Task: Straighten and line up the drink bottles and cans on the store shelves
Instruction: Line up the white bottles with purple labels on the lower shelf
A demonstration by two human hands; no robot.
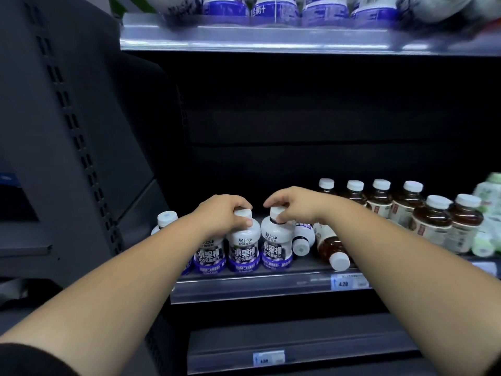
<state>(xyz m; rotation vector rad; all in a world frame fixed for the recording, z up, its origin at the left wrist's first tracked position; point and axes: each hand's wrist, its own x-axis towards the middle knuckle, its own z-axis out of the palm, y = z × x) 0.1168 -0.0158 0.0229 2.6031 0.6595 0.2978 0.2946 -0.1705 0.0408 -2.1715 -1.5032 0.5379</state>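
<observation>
On the middle shelf (252, 287) stand white juice bottles with purple labels. My left hand (223, 211) grips the cap of the middle white bottle (242, 251). My right hand (294, 203) pinches the cap of the white bottle beside it (276, 246). A third white bottle (208, 257) stands to their left, partly behind my left forearm, and another white bottle (166, 219) stands further back. Right of the upright ones, a white bottle (302, 238) and a brown tea bottle (332, 246) lie on their sides.
Several upright brown tea bottles (433, 221) fill the shelf's right part, with pale green packs (488, 210) at the far right. The upper shelf (271, 39) carries more purple-labelled bottles. A dark perforated side panel (76, 147) closes the left. A lower shelf (298, 356) lies below.
</observation>
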